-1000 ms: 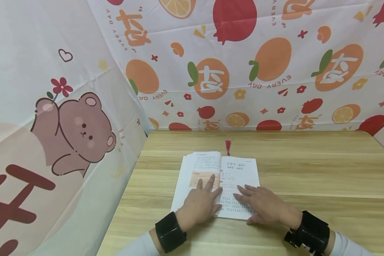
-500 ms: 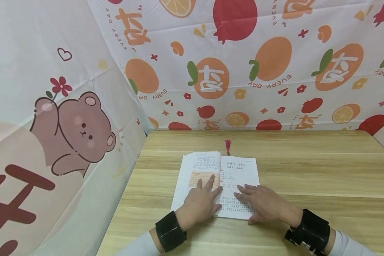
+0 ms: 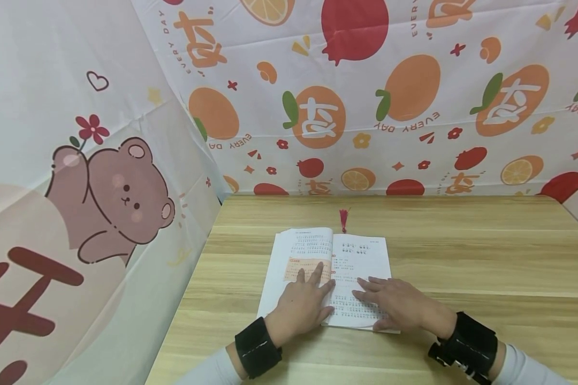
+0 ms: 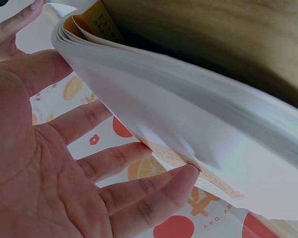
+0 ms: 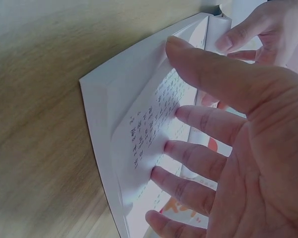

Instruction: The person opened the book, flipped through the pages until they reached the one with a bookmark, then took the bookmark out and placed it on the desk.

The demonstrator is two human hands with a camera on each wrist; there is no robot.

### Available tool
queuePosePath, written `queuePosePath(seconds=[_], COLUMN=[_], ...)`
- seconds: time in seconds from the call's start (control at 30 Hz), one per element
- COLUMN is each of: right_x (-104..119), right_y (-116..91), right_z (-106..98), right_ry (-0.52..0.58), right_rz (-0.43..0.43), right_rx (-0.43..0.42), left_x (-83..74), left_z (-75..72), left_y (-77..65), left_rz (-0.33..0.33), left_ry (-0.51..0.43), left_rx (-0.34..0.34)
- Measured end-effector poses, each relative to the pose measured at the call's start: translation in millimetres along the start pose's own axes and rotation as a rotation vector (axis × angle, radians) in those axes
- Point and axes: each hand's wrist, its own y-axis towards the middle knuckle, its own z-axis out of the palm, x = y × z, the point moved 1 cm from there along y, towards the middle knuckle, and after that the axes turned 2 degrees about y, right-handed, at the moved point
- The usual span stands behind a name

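Observation:
A printed book [image 3: 358,256] lies spread on the table, its left pages in a thick stack. My left hand [image 3: 298,307] rests on the left page [image 3: 310,243] with fingers spread, beside an orange text panel near the gutter. In the left wrist view the fingertips [image 4: 187,173] meet the page surface. My right hand [image 3: 402,302] lies over the lower right page, straight fingers touching the print. In the right wrist view its thumb [image 5: 181,48] is at the edge of the top page [image 5: 149,124], which bows away from the white sheets [image 5: 102,99] beneath.
A red tassel [image 3: 344,219] sticks out past the book's top edge. The wooden table [image 3: 462,251] ends at a fruit-printed cloth [image 3: 361,117] behind. Another cloth with a bear print [image 3: 130,198] hangs at the left.
The right thumb has drawn in slightly at the page's lower right corner, and a sheet beneath now shows there. The left hand has stayed in place.

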Motion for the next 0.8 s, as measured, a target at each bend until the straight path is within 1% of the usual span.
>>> queuePosePath(seconds=[0.13,0.27,0.33,0.47,0.53,0.63,0.73,0.8], right_x=[0.6,1.7,2.2,2.7,3.2,5.5,10.1,12.6], right_y=[0.0,0.6,0.5,-1.8,-2.8,-0.7,2.8,3.4], right_z=[0.8,1.3,1.5,-0.1,-0.6,-1.5,-2.9,-3.6], right_ry=[0.019,0.014,0.0,-0.033,-0.054,-0.119,-0.189,-0.2], right_rz=[0.015,0.011,-0.004,-0.027,-0.022,-0.035,-0.044,-0.039], right_rx=[0.005,0.006,-0.004,-0.052,-0.1,-0.237,-0.389,-0.47], left_x=[0.7,3.9,6.2,8.2,6.3,-0.6,-9.0,-13.2], left_z=[0.9,2.4,3.7,6.0,6.8,7.5,8.4,9.8], left_y=[0.2,2.0,3.7,6.5,7.3,7.9,8.5,8.7], left_rz=[0.004,0.028,0.055,0.138,0.167,0.178,0.153,0.127], left_ry=[-0.008,-0.057,-0.093,-0.16,-0.19,-0.205,-0.195,-0.198], left_rx=[0.005,0.02,0.029,0.056,0.072,0.07,0.016,-0.025])
